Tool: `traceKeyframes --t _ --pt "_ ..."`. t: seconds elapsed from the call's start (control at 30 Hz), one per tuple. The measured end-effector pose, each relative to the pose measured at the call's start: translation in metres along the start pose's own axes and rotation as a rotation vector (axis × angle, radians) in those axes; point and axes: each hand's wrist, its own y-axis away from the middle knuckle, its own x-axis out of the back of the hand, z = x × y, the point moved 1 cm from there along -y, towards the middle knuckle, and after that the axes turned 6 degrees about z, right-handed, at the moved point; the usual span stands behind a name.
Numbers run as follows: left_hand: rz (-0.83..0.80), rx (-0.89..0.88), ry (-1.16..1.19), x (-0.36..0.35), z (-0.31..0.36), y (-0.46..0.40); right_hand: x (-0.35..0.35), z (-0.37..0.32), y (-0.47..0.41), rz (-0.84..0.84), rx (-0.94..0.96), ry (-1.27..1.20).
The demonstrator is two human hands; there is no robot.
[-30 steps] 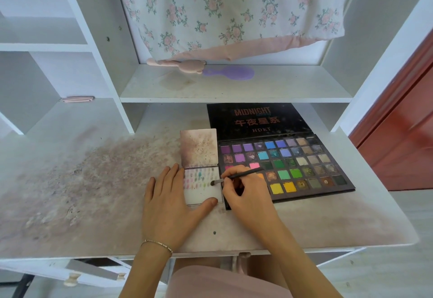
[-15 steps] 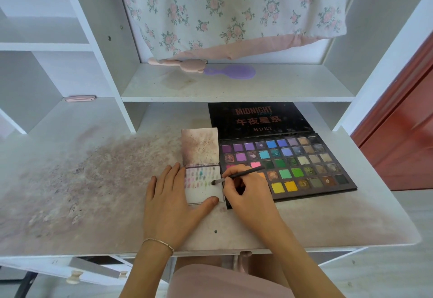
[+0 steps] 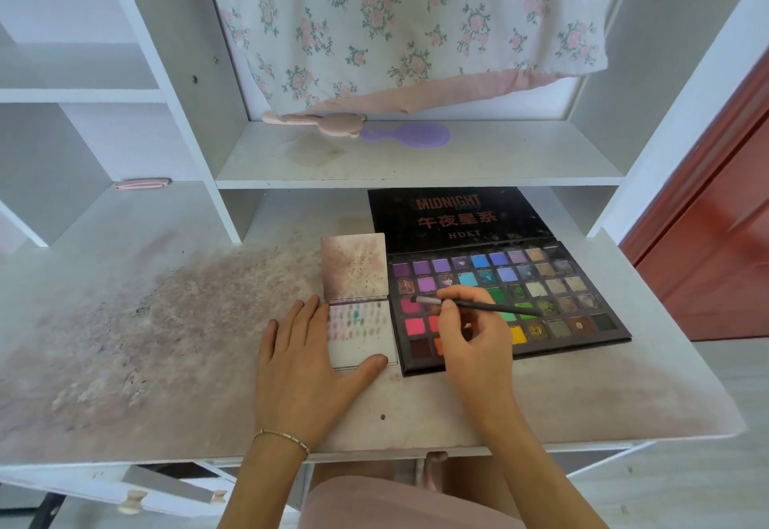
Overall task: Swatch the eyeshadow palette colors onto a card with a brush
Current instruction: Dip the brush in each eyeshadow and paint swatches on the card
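Note:
An open black eyeshadow palette (image 3: 553,291) with many coloured pans lies on the desk, its lid flat behind it. Left of it lies a white card (image 3: 366,341) with rows of small colour swatches near its top; a stained flap (image 3: 354,266) stands open behind it. My left hand (image 3: 308,366) lies flat on the desk, fingers along the card's left edge and thumb under its front edge. My right hand (image 3: 474,341) holds a thin black brush (image 3: 478,305), whose tip is over the pink pans at the palette's left side.
The desk top (image 3: 166,341) is smeared with powder at the left. On the shelf behind lie a pink brush (image 3: 316,122) and a purple comb (image 3: 412,135) under a hanging floral cloth (image 3: 408,20). A red door (image 3: 715,245) stands at the right.
My right hand has moved the brush tip off the card to the right, onto the palette's pink pans. My left hand has stayed on the card.

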Motion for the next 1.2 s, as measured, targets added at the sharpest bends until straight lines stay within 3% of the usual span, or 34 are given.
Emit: traceKeyframes --t 0.3,0.63,1.2 --pt "-0.012 0.002 0.005 0.001 0.000 -0.001 0.052 0.008 -0.009 0.102 -0.014 0.109" --pt "-0.018 -0.006 0.017 0.001 0.001 -0.001 0.125 0.025 -0.039 0.519 -0.102 0.291" --pt "-0.020 0.005 0.045 0.002 0.001 -0.001 0.124 0.031 -0.044 0.452 -0.142 0.424"
